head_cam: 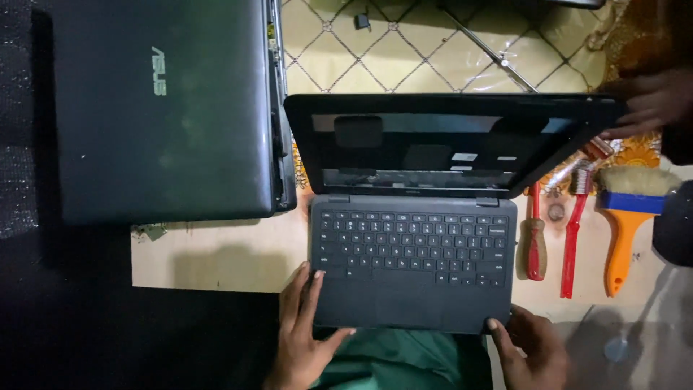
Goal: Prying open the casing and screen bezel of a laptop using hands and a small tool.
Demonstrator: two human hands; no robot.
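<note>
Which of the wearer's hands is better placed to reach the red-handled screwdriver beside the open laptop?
Probably the right hand: it rests at the open laptop's front right corner, just below the red-handled screwdriver. The left hand lies on the front left corner, with the keyboard in between.

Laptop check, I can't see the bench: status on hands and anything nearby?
Left hand flat on open laptop front-left corner. Right hand grips front-right corner. Another person's hand on lid corner. Screwdriver, brushes alongside.
</note>
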